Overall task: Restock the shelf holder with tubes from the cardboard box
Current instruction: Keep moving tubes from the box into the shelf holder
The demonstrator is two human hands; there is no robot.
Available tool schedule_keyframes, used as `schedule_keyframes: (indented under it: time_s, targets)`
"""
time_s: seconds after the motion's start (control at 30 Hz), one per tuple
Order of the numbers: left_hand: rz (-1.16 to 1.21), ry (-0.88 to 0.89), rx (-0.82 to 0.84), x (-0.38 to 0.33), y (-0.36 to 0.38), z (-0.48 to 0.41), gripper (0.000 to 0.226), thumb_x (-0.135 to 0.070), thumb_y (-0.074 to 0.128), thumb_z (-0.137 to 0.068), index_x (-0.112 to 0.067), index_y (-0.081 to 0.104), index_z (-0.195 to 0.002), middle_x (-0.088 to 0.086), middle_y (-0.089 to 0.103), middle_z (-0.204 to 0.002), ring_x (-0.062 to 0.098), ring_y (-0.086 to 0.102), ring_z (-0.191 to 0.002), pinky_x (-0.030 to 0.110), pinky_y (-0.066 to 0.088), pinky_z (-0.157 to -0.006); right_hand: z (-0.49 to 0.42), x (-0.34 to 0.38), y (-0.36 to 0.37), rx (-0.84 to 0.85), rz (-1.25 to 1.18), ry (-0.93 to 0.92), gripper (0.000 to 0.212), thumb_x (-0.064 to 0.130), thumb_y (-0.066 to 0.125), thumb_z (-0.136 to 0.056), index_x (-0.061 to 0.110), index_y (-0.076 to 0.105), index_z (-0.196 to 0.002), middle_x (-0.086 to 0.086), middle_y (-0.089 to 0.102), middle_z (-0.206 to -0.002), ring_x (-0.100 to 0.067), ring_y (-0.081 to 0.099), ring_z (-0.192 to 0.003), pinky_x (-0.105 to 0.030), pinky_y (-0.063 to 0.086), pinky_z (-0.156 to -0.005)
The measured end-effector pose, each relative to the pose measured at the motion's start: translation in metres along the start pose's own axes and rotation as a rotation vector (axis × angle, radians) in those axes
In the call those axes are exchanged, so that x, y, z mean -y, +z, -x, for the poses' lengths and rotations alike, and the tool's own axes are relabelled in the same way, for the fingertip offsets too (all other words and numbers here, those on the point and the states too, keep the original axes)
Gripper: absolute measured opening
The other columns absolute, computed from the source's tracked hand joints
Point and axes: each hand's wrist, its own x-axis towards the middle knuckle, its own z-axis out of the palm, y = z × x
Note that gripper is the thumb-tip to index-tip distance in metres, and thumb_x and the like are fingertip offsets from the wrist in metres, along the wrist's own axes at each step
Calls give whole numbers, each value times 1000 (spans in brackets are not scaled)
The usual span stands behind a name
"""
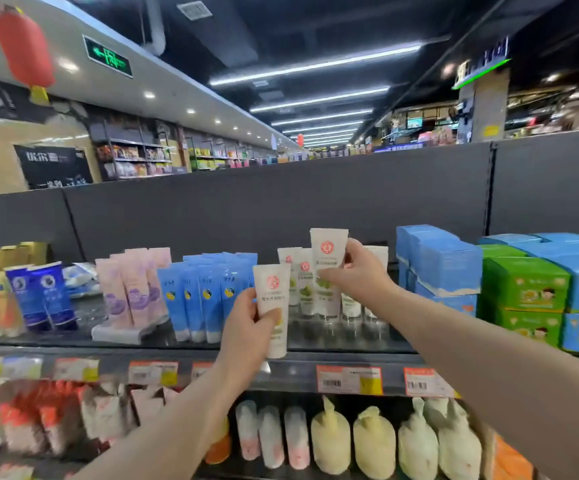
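My left hand (246, 327) grips a white tube with a red round logo and yellow print (272, 299), held upright in front of the top shelf's edge. My right hand (355, 271) pinches another white tube with a red logo and green print (327, 258) near its top, above a row of like white tubes (300, 285) standing on the shelf. Whether these stand in a holder I cannot tell. The cardboard box is out of view.
Blue tubes (205, 299) and pink tubes (135, 289) stand left of the white ones, dark blue tubes (43, 296) farther left. Blue boxes (440, 265) and green boxes (527, 289) are stacked at right. Price tags (348, 379) line the shelf edge; bagged goods (372, 445) fill the shelf below.
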Motion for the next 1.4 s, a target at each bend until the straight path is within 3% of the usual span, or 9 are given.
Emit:
schedule_keyframes:
  time_s: [0.1, 0.27, 0.37, 0.47, 0.63, 0.8, 0.93, 1.07, 1.4]
  targets:
    - [13, 2, 36, 10, 4, -22, 29, -5, 56, -90, -30, 49, -102, -10, 65, -103, 10, 62, -99, 33, 50, -87, -28, 7, 6, -30, 66, -5, 28, 16, 65, -81, 19, 52, -106, 4, 61, -96, -14, 61, -90, -32, 53, -75]
    - [77, -11, 28, 20, 15, -43, 32, -1, 54, -90, -33, 50, -95, -11, 64, -99, 2, 61, -93, 17, 45, -68, -76, 13, 10, -30, 38, -42, 32, 15, 63, -81, 28, 49, -107, 5, 63, -97, -17, 63, -94, -39, 55, -82]
    - [78, -36, -19, 23, 20, -52, 32, 0, 54, -89, -32, 50, -92, -10, 66, -97, 4, 62, -91, 19, 46, -69, -102, 13, 17, 22, 59, -39, 19, 18, 65, -81, 17, 58, -99, 0, 67, -97, -19, 66, -92, -43, 56, -84]
    - [68, -40, -65, 22, 23, -63, 32, 0, 55, -88, -31, 50, -90, -12, 66, -93, 4, 63, -88, 21, 46, -69, -123, 15, 27, 67, 65, -76, 21, 17, 67, -81, 10, 60, -99, -3, 68, -96, -21, 66, -91, -47, 56, -84]
    - [53, -51, -81, 24, 25, -71, 29, -2, 53, -90, -29, 50, -99, -10, 66, -100, 3, 62, -93, 16, 45, -67, -148, 15, 43, 135, 101, -114, 19, 15, 68, -82, 17, 56, -97, 0, 65, -98, -18, 64, -92, -40, 57, -81]
    - [67, -68, -129, 31, 27, -80, 32, 3, 54, -89, -29, 48, -91, -7, 65, -99, 0, 60, -89, 12, 49, -60, -163, 7, 56, 240, 275, -134, 18, 18, 70, -80, 19, 56, -92, 2, 59, -93, -17, 58, -86, -26, 47, -65]
    - [82, -60, -138, 34, 28, -83, 32, 3, 55, -89, -29, 49, -90, -10, 64, -97, 1, 60, -90, 14, 46, -64, -168, 0, 57, 350, 497, -114, 18, 24, 68, -79, 19, 60, -95, 3, 58, -92, -19, 60, -88, -33, 52, -74]
    - [116, -63, -128, 36, 28, -82, 29, 3, 54, -89, -26, 50, -91, -11, 64, -97, 1, 60, -90, 11, 48, -60, -168, -7, 57, 435, 613, -121, 13, 28, 66, -80, 21, 59, -88, 5, 57, -83, -17, 57, -78, -29, 47, -67]
    - [140, -65, -111, 38, 25, -82, 30, 2, 54, -89, -28, 49, -92, -14, 63, -96, -2, 59, -88, 12, 49, -60, -167, -5, 55, 436, 948, -180, 21, 36, 64, -81, 18, 57, -76, 4, 57, -73, -19, 54, -74, -29, 41, -64]
